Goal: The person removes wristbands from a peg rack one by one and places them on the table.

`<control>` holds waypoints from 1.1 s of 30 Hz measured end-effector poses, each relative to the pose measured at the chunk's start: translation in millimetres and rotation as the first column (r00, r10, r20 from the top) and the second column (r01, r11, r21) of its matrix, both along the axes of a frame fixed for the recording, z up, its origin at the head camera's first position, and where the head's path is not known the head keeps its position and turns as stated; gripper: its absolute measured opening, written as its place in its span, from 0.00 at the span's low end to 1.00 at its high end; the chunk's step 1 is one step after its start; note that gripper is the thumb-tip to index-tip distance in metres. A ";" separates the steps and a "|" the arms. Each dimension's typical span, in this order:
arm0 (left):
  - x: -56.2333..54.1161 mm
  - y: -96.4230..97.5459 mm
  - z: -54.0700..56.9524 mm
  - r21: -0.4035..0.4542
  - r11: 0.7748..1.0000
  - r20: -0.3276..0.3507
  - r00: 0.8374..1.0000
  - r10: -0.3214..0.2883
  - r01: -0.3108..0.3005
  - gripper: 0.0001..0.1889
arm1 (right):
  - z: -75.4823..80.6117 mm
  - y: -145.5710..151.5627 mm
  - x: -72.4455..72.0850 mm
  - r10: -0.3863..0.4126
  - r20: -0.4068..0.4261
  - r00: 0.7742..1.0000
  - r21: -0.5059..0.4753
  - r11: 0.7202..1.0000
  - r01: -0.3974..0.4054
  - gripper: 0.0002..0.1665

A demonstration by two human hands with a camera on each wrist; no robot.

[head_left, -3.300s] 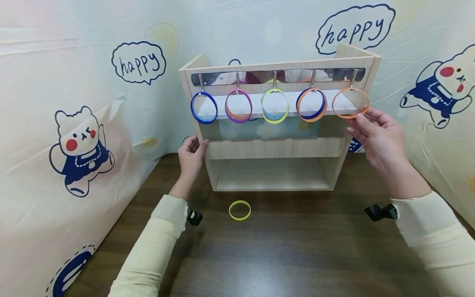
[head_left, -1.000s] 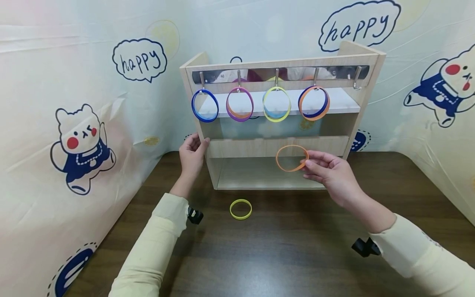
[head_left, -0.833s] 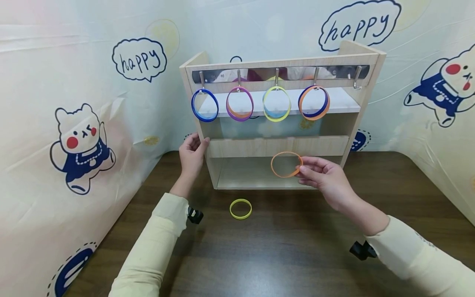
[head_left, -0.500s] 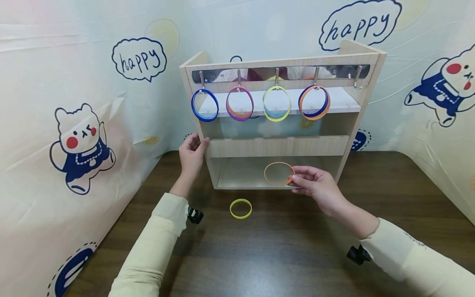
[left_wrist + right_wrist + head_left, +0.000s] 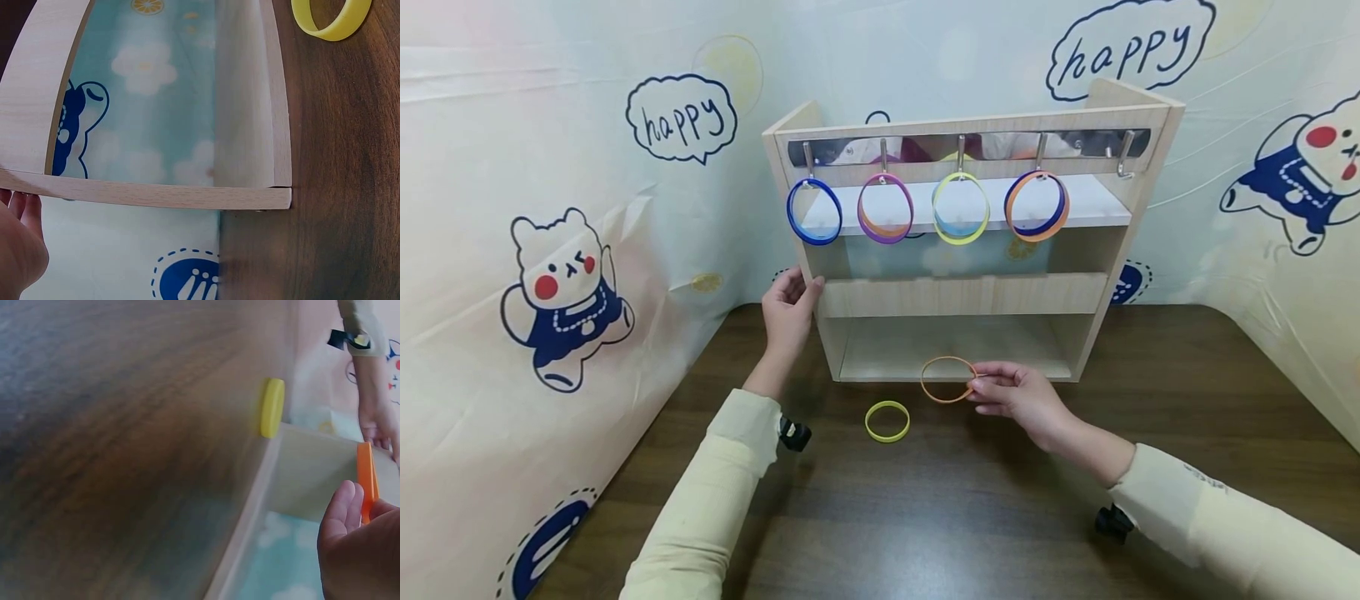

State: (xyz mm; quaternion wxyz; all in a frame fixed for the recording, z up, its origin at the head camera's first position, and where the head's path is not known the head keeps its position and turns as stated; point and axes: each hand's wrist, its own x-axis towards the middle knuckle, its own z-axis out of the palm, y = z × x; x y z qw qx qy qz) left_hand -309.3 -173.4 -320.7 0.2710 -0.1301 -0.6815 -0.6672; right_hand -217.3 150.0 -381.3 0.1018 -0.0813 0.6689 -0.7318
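Firstly, the left side panel (image 5: 150,195) of the wooden shelf unit (image 5: 961,296) is gripped by the left hand (image 5: 787,315), the thumb laid at its front edge. Above and to the right of that hand, coloured rings (image 5: 818,242) are hung on four hooks (image 5: 961,152). Between the hands, a yellow ring (image 5: 272,407) is laid flat on the table (image 5: 880,533). Just right of it, an orange ring (image 5: 365,472) is pinched between the thumb and fingers of the right hand (image 5: 1018,403). Above and right of that hand, a fifth hook (image 5: 1126,154) is mounted.
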 end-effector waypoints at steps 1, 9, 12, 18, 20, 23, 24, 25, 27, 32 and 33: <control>-0.1 0.0 -0.1 0.000 1.000 -0.001 1.000 -0.001 0.001 0.17 | -2.6 -0.8 -0.5 0.004 0.004 1.000 0.004 1.000 -0.004 0.23; -0.7 0.6 -0.1 0.004 1.000 -0.014 1.000 -0.002 0.002 0.17 | -19.4 -6.1 -2.8 0.013 0.048 0.999 0.025 1.000 -0.014 0.22; -1.2 0.8 -0.4 0.007 1.000 -0.011 1.000 0.002 -0.002 0.17 | -25.7 -6.5 -3.8 0.012 0.055 0.998 0.035 0.999 -0.014 0.23; -1.9 0.6 -0.6 0.003 1.000 -0.011 1.000 0.000 0.000 0.17 | -37.5 -8.5 -5.0 0.006 0.068 0.998 0.080 0.997 -0.012 0.23; -1.6 0.6 -0.6 -0.001 1.000 -0.006 1.000 -0.003 0.003 0.17 | -40.0 -10.0 -5.0 0.002 0.079 0.997 0.093 0.996 -0.009 0.22; -1.0 0.4 -0.7 -0.009 1.000 0.005 1.000 -0.002 0.002 0.17 | -42.4 -11.8 -5.3 0.010 0.091 0.996 0.105 0.994 -0.019 0.22; -0.9 0.3 -0.8 -0.010 1.000 0.006 1.000 -0.001 0.001 0.17 | -42.9 -12.6 -5.5 0.013 0.095 0.995 0.106 0.994 -0.023 0.22; -0.8 0.2 -0.8 -0.009 1.000 0.005 1.000 0.000 0.000 0.17 | -43.6 -13.4 -5.8 0.018 0.099 0.995 0.108 0.994 -0.029 0.22; -0.9 -0.2 -0.9 -0.009 1.000 0.001 1.000 0.002 -0.002 0.17 | -45.1 -14.6 -6.5 0.026 0.108 0.994 0.114 0.993 -0.039 0.22; -1.5 -0.3 -1.4 0.000 1.000 -0.004 1.000 0.005 -0.005 0.17 | -47.7 -16.9 -8.1 0.026 0.127 0.992 0.137 0.990 -0.044 0.21; -1.6 -0.2 -1.4 0.001 1.000 -0.003 1.000 0.006 -0.006 0.17 | -47.9 -17.3 -8.3 0.022 0.131 0.991 0.141 0.989 -0.041 0.20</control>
